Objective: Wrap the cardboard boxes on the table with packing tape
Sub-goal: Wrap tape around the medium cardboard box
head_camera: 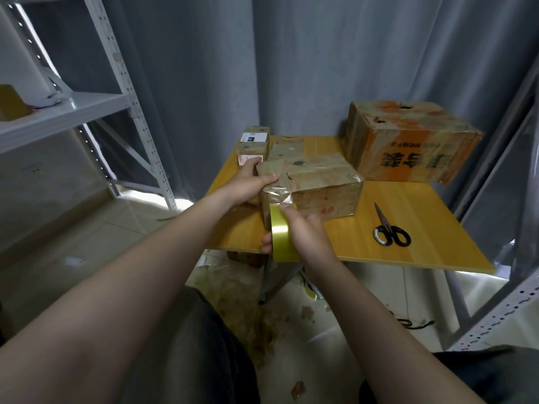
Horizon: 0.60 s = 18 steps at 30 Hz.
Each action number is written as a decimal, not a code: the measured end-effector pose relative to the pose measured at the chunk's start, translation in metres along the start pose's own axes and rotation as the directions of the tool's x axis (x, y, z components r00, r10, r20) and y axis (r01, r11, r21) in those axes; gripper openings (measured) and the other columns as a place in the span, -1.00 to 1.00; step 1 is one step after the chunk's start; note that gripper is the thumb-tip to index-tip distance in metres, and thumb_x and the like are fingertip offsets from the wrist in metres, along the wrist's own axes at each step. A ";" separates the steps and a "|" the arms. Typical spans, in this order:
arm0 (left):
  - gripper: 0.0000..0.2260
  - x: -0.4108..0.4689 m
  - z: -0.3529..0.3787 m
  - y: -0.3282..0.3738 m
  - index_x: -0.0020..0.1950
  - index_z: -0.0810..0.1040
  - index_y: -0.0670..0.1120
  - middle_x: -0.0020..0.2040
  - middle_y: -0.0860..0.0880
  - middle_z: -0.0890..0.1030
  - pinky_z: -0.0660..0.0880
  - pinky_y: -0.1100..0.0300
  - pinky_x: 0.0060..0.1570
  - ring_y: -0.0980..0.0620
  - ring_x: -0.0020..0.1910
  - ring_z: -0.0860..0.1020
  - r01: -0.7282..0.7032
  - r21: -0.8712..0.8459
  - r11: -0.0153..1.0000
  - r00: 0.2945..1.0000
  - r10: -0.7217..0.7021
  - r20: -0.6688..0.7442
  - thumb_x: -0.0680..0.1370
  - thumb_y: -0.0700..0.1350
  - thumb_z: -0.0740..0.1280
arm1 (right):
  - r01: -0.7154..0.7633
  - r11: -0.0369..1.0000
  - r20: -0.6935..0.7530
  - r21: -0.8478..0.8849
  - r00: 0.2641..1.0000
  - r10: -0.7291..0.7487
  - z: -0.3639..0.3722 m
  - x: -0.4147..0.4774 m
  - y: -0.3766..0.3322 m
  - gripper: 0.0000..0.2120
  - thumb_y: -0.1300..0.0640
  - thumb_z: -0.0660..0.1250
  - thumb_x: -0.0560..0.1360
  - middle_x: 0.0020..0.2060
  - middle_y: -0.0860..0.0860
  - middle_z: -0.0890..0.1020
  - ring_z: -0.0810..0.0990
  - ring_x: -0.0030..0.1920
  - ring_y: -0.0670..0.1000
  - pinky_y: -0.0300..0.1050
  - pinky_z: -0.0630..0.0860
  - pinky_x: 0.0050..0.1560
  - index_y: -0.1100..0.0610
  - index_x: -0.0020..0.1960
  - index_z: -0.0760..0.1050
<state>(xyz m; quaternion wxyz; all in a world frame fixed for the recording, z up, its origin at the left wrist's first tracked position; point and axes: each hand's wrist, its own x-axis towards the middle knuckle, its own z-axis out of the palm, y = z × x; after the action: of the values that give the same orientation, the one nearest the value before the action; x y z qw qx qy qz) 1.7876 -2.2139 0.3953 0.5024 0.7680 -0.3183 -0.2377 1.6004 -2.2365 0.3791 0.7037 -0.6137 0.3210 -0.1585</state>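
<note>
A worn cardboard box [323, 188], partly covered in clear tape, sits near the front left of the yellow table [408, 228]. My left hand [248, 182] grips its top left corner, thumb on the top. My right hand [303, 231] holds a yellowish tape roll [281, 237] against the box's near left face, thumb pressing the tape onto the cardboard. A big orange-printed box [408, 141] stands at the back right. A small labelled box [253, 144] and a flat box [287, 148] lie behind the one I hold.
Black-handled scissors [389, 228] lie on the table to the right of the box. A white metal shelf rack [87, 112] stands to the left, another rack [501, 310] at the right. Grey curtains hang behind. Tape scraps litter the floor [248, 301] under the table.
</note>
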 end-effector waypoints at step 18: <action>-0.47 0.009 0.003 -0.002 0.63 0.21 0.26 0.13 0.17 0.61 0.66 -0.25 0.02 -0.03 0.13 0.64 0.012 0.042 0.999 0.995 -0.017 0.100 0.69 0.06 0.28 | -0.255 0.951 0.065 0.173 0.967 0.248 0.024 -0.018 0.005 -0.52 -0.14 0.08 0.73 -0.21 0.25 0.74 0.75 -0.29 0.23 0.00 0.66 -0.35 0.28 0.32 0.43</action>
<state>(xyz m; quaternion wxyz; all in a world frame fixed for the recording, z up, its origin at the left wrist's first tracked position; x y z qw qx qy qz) 1.7918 -2.2218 0.3922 0.4681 0.7674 -0.3425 -0.2732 1.6016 -2.2065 0.3802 0.7775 -0.5048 0.3657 -0.0828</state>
